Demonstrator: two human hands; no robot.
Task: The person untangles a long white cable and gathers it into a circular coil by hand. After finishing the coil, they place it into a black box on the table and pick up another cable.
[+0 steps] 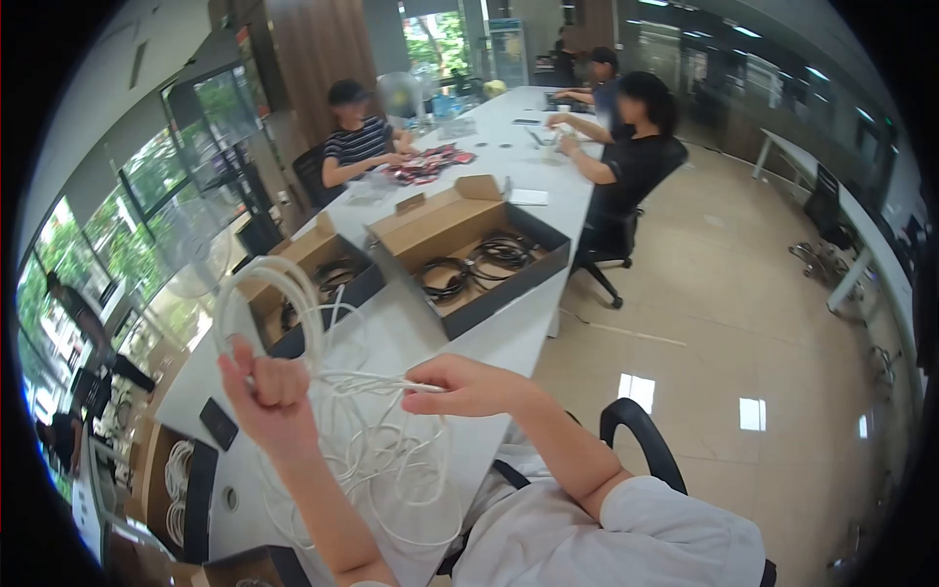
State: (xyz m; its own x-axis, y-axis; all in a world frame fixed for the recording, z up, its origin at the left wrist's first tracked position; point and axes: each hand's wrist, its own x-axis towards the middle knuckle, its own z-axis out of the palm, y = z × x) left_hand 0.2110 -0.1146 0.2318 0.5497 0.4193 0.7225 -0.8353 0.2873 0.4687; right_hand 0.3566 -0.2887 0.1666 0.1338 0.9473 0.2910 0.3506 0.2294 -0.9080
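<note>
My left hand (272, 399) is closed around several round loops of white cable (311, 313), which rise above the fingers. My right hand (460, 384) grips a bundle of white strands that runs across from the left hand. Below both hands, a loose tangle of the same cable (396, 460) spreads over the white table (406, 357) and hangs near its edge. Just beyond the hands stand two open cardboard boxes, a larger one (509, 293) and a smaller one (362, 284), both with coiled black cables inside.
At lower left, another box (201, 499) holds coiled white cables. A dark flat object (218, 423) lies near it. Across the table, a person in a striped shirt (357, 147) handles red packets (430, 164). People sit along the right side; a black chair (641, 430) is beside me.
</note>
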